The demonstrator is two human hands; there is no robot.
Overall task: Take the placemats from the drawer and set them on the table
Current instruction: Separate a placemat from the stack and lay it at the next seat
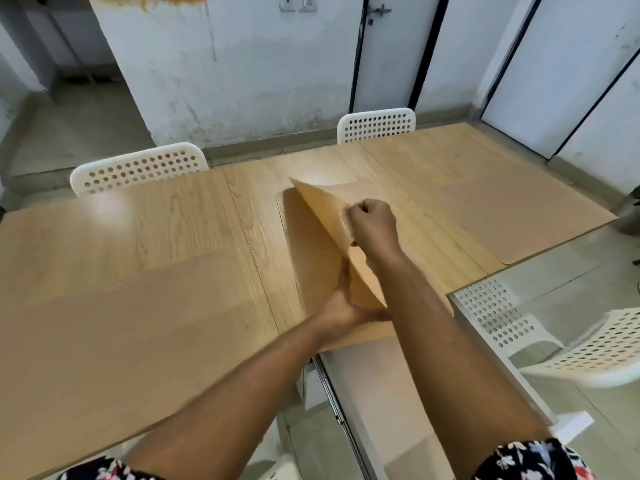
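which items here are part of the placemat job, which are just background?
Part of the job:
- lifted placemat, held by left hand and right hand
- placemat lying flat at the right end
- table
- open drawer

Just background:
- white chairs
- door
- wall switches

I stand at a long wooden table (145, 237) with pale grain and a glare patch near 10 o'clock. White perforated chairs sit across it at 11 o'clock (138, 168) and 12 o'clock (377, 124), another at 4 o'clock (595, 344). Beyond is a stained white wall (242, 71), black-framed doors (391, 53) at 1 o'clock, and a pale tiled floor (79, 129).
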